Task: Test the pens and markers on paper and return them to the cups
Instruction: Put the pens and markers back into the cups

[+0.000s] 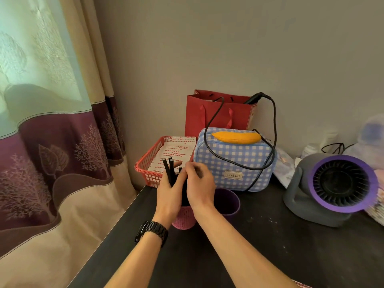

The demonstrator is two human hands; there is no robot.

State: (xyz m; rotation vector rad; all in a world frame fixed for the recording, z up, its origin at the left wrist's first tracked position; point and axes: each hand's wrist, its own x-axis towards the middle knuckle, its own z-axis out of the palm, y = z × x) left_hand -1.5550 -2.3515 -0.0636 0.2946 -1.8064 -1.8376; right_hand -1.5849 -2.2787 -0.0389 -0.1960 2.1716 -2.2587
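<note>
A pink perforated cup (184,218) stands on the dark table (259,246), mostly hidden behind my hands. Several black pens (168,170) stick up from it. My left hand (169,194), with a black watch on its wrist, grips the bunch of pens above the cup. My right hand (200,185) is beside it with its fingers curled at the pen tops; whether they pinch one is blurred. A purple cup (227,202) stands just right of the pink one. Paper with red marks (175,154) lies in a red basket (145,165).
A blue checked pouch (234,161) with a black cable over it sits behind the cups. A red gift bag (218,113) stands at the wall. A grey and purple fan (332,188) is at the right. A curtain (52,142) hangs left of the table edge.
</note>
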